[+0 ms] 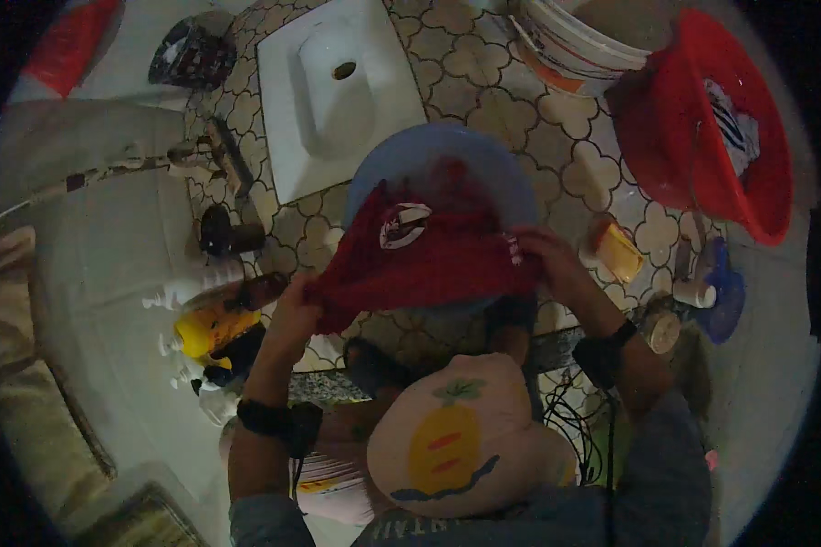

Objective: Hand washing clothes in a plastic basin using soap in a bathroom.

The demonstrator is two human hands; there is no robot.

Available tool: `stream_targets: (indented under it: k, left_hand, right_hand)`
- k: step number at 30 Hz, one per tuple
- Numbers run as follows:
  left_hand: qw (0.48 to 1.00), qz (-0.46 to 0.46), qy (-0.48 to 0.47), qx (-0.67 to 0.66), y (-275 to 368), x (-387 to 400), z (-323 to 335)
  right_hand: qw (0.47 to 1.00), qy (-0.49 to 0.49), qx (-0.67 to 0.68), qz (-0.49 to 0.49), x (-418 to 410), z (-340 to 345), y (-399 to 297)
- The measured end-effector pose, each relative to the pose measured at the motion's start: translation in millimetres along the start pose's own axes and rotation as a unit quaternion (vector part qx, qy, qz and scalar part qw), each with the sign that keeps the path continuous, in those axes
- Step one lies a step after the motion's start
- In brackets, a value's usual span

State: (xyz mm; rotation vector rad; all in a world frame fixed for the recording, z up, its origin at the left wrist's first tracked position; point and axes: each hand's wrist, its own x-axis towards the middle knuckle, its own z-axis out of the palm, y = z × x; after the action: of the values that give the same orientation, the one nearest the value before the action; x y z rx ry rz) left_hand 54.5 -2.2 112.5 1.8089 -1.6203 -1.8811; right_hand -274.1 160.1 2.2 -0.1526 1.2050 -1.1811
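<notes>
A dark red garment [424, 253] with a pale emblem stretches between my two hands. My left hand [295, 316] grips its left end, and bunched fabric hangs down beside the fingers. At the opposite end my right hand [551, 263] pinches the edge, close to a small pale print. Underneath is a blue-grey plastic basin [445, 140], whose far wall shows beyond the cloth. More red fabric appears blurred inside the basin, and the garment hides most of its interior.
A white squat toilet [284, 130] lies beyond the basin. At right stand a red tub [646, 130] with striped cloth, a white bucket [575, 41], a yellow packet [619, 253] and a blue dipper [722, 294]. Several bottles [212, 331] line the left wall; black cables [575, 431] hang below.
</notes>
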Motion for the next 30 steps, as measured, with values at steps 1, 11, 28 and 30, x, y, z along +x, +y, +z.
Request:
stream_targets:
  k: [1, 11, 28, 30]
  left_hand:
    - [1.000, 0.016, -0.014, -0.001, -6, 1, 2]
    - [0.986, 0.028, -0.151, 0.058, -13, -9, 7]
    - [0.983, 0.103, -0.133, 0.070, 23, -20, -16]
    - [0.987, 0.131, -0.081, 0.055, 28, -20, -25]
  right_hand:
    - [0.997, 0.039, -0.062, -0.027, 9, -4, -4]
    - [0.845, -0.049, -0.515, -0.135, 166, 89, 0]
    - [0.898, 0.054, -0.331, -0.285, 101, 114, -118]
    - [0.933, 0.067, -0.197, -0.295, 51, 112, -146]
